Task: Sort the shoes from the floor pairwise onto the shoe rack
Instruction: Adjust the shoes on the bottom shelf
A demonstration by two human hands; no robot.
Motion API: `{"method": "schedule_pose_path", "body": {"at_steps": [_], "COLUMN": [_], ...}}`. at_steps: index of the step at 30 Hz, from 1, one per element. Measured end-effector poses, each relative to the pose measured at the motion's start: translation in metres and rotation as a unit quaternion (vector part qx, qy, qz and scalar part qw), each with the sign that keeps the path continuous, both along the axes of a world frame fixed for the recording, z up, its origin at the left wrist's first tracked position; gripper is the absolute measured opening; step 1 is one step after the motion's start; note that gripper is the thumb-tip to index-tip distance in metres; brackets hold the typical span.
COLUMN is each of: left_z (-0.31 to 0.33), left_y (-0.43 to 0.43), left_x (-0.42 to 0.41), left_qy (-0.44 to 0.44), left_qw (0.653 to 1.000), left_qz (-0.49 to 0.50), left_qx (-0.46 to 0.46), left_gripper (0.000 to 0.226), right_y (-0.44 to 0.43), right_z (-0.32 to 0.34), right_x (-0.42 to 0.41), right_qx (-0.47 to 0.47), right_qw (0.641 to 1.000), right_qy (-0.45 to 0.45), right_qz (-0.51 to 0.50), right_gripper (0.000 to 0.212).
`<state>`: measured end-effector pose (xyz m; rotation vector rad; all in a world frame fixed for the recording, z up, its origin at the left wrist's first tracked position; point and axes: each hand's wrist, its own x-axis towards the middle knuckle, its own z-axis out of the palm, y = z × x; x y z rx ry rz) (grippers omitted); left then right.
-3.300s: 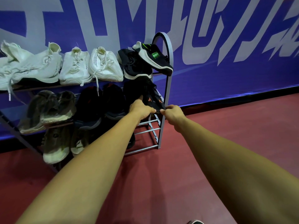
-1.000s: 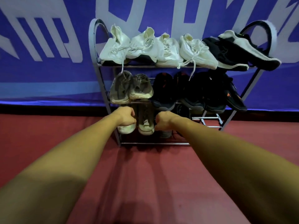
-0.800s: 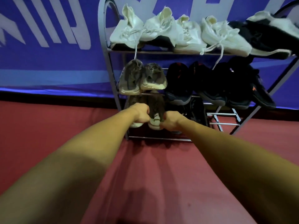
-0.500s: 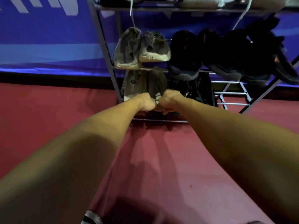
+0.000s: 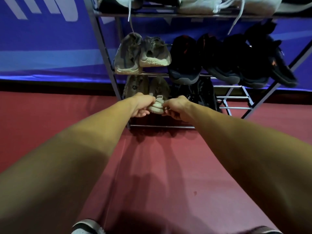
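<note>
Shoes (image 5: 185, 65) paired on shoe rack (image 5: 101, 39), none seen on floor (image 5: 50, 115). Beige shoe (image 5: 157, 92), rack's bottom shelf: left hand (image 5: 141, 105), right hand (image 5: 176, 108) fingers (image 5: 144, 114) curled round toe; likely last adjustment.

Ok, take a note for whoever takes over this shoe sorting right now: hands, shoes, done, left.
Left hand and right hand both grip the heel of a khaki sneaker on the shoe rack's bottom shelf, beside its mate.
Done: white sneakers top, grey pair and black sneakers middle, black pair bottom.
Left: seat this sneaker straight; check for shoes out of view.
</note>
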<state>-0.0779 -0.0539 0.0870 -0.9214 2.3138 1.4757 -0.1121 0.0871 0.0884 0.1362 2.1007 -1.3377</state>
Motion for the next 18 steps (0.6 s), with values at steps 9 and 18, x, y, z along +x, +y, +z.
{"method": "schedule_pose_path", "body": {"at_steps": [9, 18], "left_z": [0.024, 0.034], "left_y": [0.01, 0.022], "left_x": [0.007, 0.003], "left_qy": [0.027, 0.07], "left_qw": [0.999, 0.906], "left_qz": [0.031, -0.067], "left_qx": [0.003, -0.411], "left_gripper": [0.039, 0.06], "right_y": [0.043, 0.069], "right_z": [0.021, 0.028], "right_x": [0.01, 0.005], "right_qx": [-0.04, 0.016], "right_qw": [0.999, 0.997], "right_qy": [0.012, 0.064], "right_qz": [0.032, 0.043], "right_gripper": [0.008, 0.004]}}
